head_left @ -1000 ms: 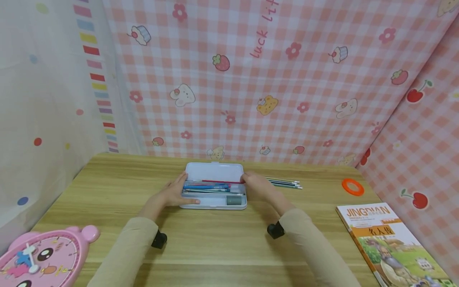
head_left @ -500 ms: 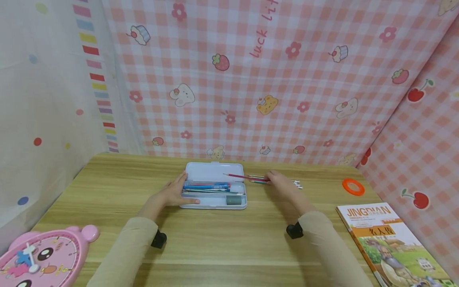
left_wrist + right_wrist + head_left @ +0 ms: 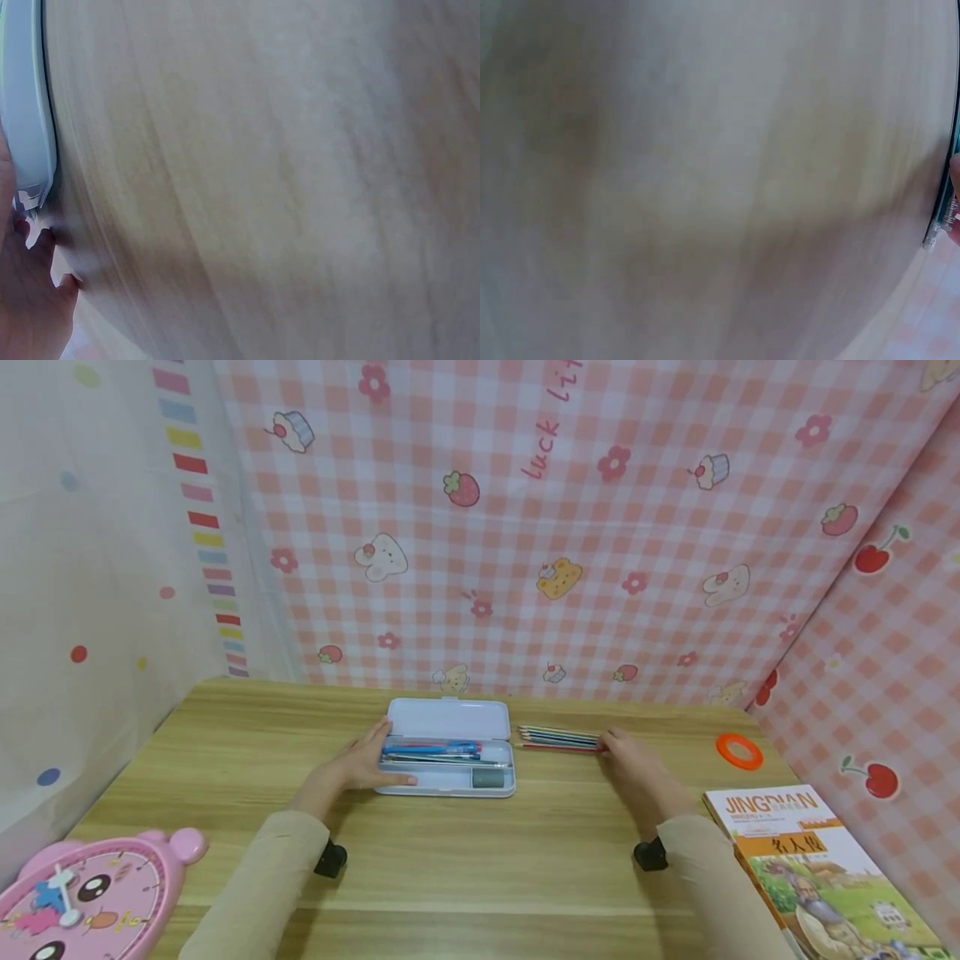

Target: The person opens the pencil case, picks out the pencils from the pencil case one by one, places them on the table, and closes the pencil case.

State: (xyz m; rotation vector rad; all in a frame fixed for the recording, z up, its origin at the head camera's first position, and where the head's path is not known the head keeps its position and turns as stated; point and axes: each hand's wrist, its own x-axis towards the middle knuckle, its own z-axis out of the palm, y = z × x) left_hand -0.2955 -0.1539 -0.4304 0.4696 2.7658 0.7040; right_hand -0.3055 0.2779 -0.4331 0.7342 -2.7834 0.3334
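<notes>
A white pencil case (image 3: pixel 448 719) lies with its lid back on the wooden table, holding several blue and green pens and pencils (image 3: pixel 435 752) and a grey-green block (image 3: pixel 488 778). My left hand (image 3: pixel 358 766) rests at its left end, fingers extended, the thumb reaching over the front compartment. In the left wrist view the case (image 3: pixel 26 90) shows at the edge beside the left hand (image 3: pixel 34 307). To the right of the case, my right hand (image 3: pixel 633 764) pinches the right end of a red pencil (image 3: pixel 555 747), which lies along the front of several dark pencils (image 3: pixel 558 737).
An orange ring (image 3: pixel 739 751) lies on the right of the table, with an illustrated book (image 3: pixel 832 860) nearer the front. A pink clock (image 3: pixel 97 893) stands at the front left. Behind the table (image 3: pixel 480 860) hangs a pink checked cloth (image 3: pixel 480 543).
My right hand has carried the red pencil from over the case to the right and brought it down alongside the other pencils. The left hand has stayed on the case.
</notes>
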